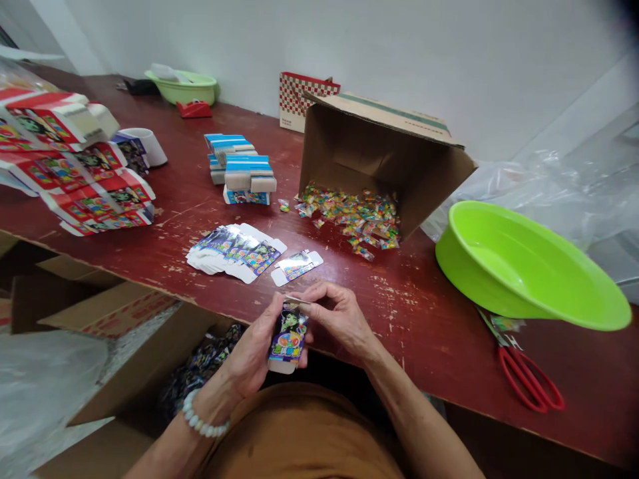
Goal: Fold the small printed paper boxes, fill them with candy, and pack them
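A small purple candy box (288,336) with a cartoon figure is held upright at the table's front edge. My left hand (252,349) is wrapped round its sides. The fingers of my right hand (339,316) pinch the pale flap (296,301) at its top end. Just beyond my hands lies a single flat purple carton (299,266). To its left, a fanned pile of flat cartons (234,251) rests on the table. Farther back, small wrapped candies (359,213) spill out of a cardboard box (384,150) lying on its side.
Bundled red cartons (94,166) are stacked at left, blue carton bundles (247,169) at the middle back. A green basin (529,266) stands right, with red-handled scissors (532,379) near it. Below the red table (424,346) an open carton (144,359) holds dark wrapped packets (207,366).
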A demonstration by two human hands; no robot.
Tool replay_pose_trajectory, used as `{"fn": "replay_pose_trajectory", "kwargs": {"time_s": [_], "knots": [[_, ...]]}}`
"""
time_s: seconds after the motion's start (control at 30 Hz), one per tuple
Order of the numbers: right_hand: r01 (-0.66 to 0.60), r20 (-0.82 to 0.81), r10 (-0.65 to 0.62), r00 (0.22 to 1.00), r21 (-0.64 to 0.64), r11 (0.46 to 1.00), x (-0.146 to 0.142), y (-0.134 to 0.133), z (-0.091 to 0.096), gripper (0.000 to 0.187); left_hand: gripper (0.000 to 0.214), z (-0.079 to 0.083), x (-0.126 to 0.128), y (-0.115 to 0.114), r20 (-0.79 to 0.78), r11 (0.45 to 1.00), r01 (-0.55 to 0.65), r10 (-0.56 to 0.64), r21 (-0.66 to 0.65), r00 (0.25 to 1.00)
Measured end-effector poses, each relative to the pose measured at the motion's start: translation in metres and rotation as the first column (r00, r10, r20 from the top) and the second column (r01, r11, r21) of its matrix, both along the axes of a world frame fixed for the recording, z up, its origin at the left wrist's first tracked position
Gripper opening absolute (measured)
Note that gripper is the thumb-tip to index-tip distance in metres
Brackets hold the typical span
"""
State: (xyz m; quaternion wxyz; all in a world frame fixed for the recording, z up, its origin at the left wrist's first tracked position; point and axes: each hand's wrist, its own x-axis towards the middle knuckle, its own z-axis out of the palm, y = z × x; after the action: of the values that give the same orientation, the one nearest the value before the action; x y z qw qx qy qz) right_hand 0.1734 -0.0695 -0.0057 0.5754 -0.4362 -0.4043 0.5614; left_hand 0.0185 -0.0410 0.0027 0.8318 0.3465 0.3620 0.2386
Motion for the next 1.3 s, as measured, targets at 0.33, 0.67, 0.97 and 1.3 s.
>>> {"fn": "replay_pose_trajectory", "kwargs": {"time_s": [0.33,0.67,0.97,1.3], "knots": [[-0.175,0.113,0.182,0.977,-0.073,0.982,0.007,0.007,0.011,0.026,0.06,-0.011,0.0,0.001,-0.045,0.965,-0.027,0.04,0.259,0.998],[-0.02,0.347,0.022,0.938,-0.009,1.0,0.002,0.004,0.009,0.016,0.07,-0.019,-0.001,0.004,-0.127,0.975,0.025,0.003,0.219,0.992],[-0.105,0.109,0.105,0.988,-0.008,0.994,-0.01,-0.009,-0.005,0.027,0.064,-0.011,0.009,0.0,-0.025,0.992,-0.127,0.127,0.002,0.992],[0.316,0.662,-0.336,0.67,0.155,0.936,0.071,0.032,-0.014,0.039,0.048,-0.012,0.008,0.013,0.094,0.992,-0.124,0.119,0.038,0.988]]}}
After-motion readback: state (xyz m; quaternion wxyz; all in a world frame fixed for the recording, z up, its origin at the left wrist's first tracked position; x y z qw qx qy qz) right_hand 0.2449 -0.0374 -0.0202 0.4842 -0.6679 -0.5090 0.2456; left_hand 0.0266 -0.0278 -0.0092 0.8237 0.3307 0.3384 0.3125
